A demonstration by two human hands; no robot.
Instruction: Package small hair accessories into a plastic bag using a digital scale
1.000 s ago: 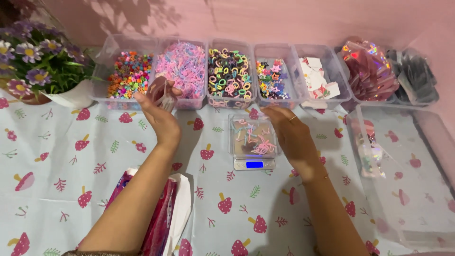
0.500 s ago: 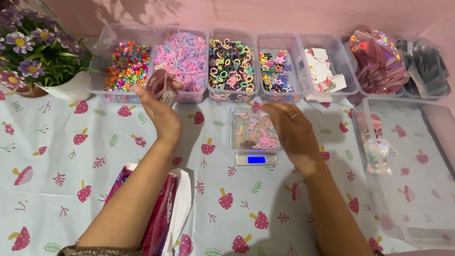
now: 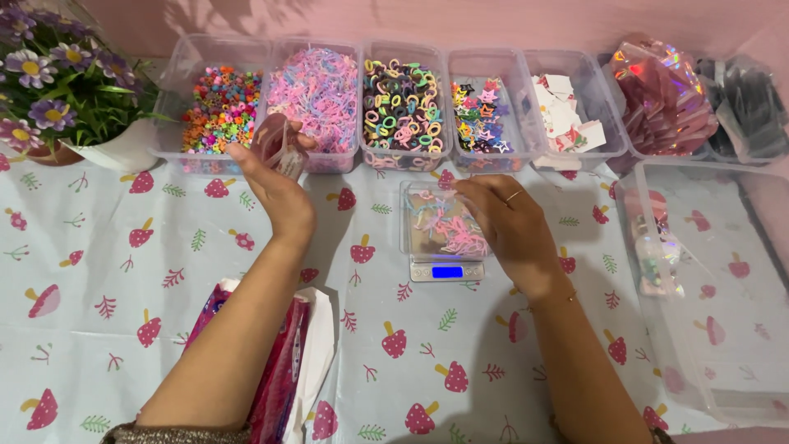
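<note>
Fingers of right hand partly hiding scale tray

Both hands reach forward — left fingers pinched, right curled palm-down.

**What you can't quite see**

The left hand covers part of a small clear packet, and what is inside is too blurry to tell. The right hand hides the right side of the clear tray on the little scale. The flower pot at the table's far left corner is cut off by the picture's edge. So is the dark bin at the far right corner.
</note>
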